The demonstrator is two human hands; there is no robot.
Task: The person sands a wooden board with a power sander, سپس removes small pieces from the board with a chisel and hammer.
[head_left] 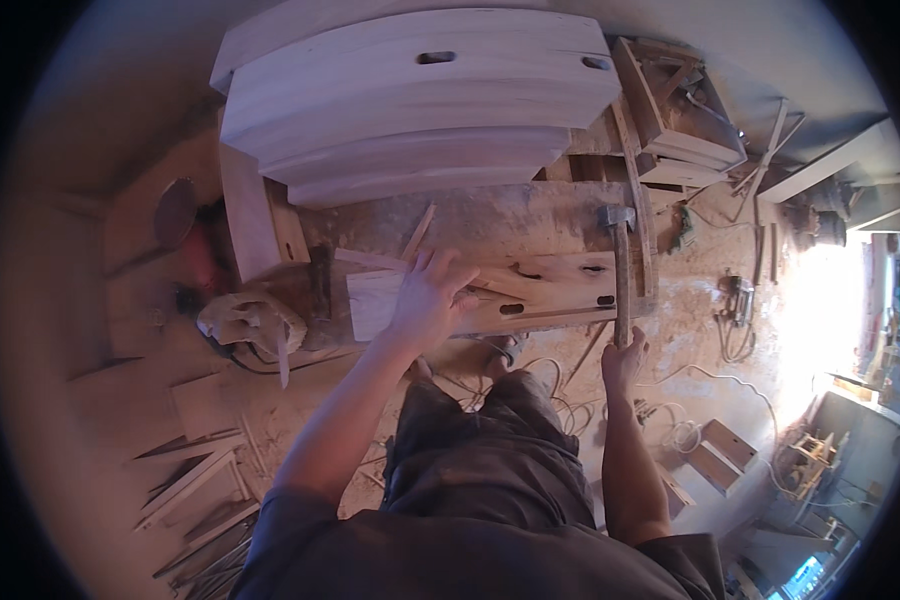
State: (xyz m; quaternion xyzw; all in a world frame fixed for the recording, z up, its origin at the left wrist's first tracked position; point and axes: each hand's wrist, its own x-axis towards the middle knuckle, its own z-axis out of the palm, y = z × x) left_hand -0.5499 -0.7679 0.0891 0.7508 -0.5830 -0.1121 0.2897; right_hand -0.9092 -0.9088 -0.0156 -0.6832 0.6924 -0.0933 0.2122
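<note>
A long pale board (pixel 560 275) with several dark oval slots lies across the workbench in front of me. Over its left half is my left hand (pixel 428 298), its fingers bent and apart, close to loose thin wood strips (pixel 495 288). Another narrow strip (pixel 420 232) sticks out beyond my fingers. I cannot make out anything held in that hand. At the right end of the bench, my right hand (pixel 624 362) is closed round the lower end of the wooden handle of a hammer (pixel 621 270). Its metal head points away from me, at the handle's far end.
Large pale curved panels (pixel 420 100) are stacked beyond the bench (pixel 370 210). A wooden box frame (pixel 705 145) stands at the far right. A crumpled pale bag (pixel 250 325) is at the left. Cables (pixel 720 372), a power tool (pixel 738 298) and wood offcuts (pixel 200 480) lie on the floor.
</note>
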